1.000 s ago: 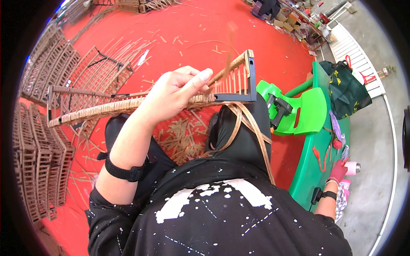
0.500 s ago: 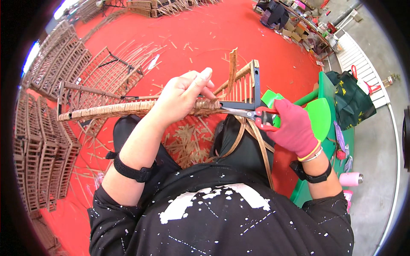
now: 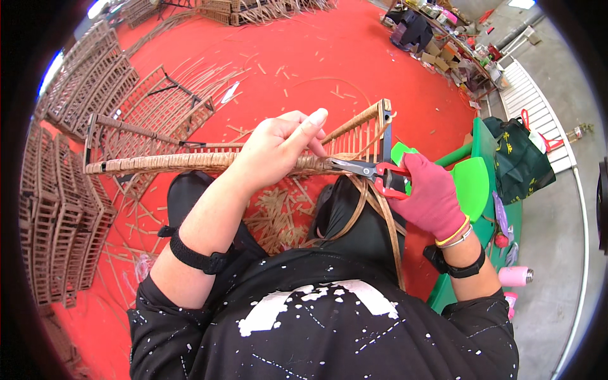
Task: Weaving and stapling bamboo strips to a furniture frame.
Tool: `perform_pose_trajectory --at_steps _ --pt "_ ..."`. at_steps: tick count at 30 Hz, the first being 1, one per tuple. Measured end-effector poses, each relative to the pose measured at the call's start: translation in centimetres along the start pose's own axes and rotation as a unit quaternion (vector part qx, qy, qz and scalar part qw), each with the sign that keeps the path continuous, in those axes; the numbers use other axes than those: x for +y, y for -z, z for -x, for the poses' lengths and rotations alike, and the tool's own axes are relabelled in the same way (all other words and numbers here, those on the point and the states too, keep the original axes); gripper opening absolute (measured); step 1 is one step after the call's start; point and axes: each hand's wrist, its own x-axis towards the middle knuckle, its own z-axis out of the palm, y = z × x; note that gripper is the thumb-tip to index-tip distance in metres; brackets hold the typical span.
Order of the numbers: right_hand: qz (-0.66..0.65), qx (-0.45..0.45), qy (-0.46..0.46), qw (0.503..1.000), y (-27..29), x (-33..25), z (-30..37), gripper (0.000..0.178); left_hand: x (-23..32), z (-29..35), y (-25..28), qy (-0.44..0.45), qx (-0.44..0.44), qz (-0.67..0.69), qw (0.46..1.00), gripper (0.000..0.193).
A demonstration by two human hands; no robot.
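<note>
A long frame [image 3: 171, 163] with a dark metal edge, wrapped in brown woven strip, lies across above my thighs. My bare left hand [image 3: 285, 144] is closed at its near rail, fingertips pinching a flat brown strip [image 3: 372, 144] that curves up to the right. In a pink glove, my right hand [image 3: 434, 193] grips pruning shears [image 3: 383, 176] with red handles. Their blades lie against the wrapped rail beside my left fingertips. Whether they cut into the strip I cannot tell. Long loose strips [image 3: 391, 234] hang from the rail over my right thigh.
Stacked woven frames [image 3: 57, 221] stand at the left, with another frame [image 3: 168, 104] behind mine. Strip scraps [image 3: 278, 215] litter the red floor. To the right are a green bench [image 3: 453, 282], a dark green bag [image 3: 522, 155] and a pink bottle [image 3: 516, 276]; a cluttered table [image 3: 453, 54] stands beyond.
The strip that stood upright by my left fingers now bends over to the right. The shears have shifted slightly left, their blades nearer my left fingertips. My left hand keeps its grip.
</note>
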Motion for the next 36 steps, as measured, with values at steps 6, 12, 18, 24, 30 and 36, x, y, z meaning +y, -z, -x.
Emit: perform_pose_trajectory --at_steps 6,12,18,24,30,36 --pt "-0.005 0.010 0.030 0.999 -0.6 -0.3 -0.6 0.039 0.2 -0.2 -0.1 0.025 -0.008 0.012 1.000 0.054" --pt "0.066 0.015 0.080 0.994 -1.0 -0.2 -1.3 0.027 0.7 -0.1 0.2 0.013 -0.017 -0.011 1.000 0.053" --pt "0.017 -0.016 0.044 0.999 -1.4 0.1 -0.5 0.021 -0.6 -0.6 -0.2 0.018 0.019 0.053 0.998 0.054" --pt "-0.024 0.017 0.003 1.000 -0.9 0.2 1.1 0.020 0.0 -0.3 0.2 0.031 0.016 0.034 0.999 0.056" --pt "0.024 0.208 -0.068 0.975 0.8 7.1 5.6 0.037 0.2 -0.3 0.0 0.037 -0.010 -0.039 0.998 0.054" --pt "0.125 0.239 -0.367 0.890 4.3 20.7 19.6 0.047 -0.2 0.4 -0.3 -0.018 -0.048 -0.110 0.993 0.038"
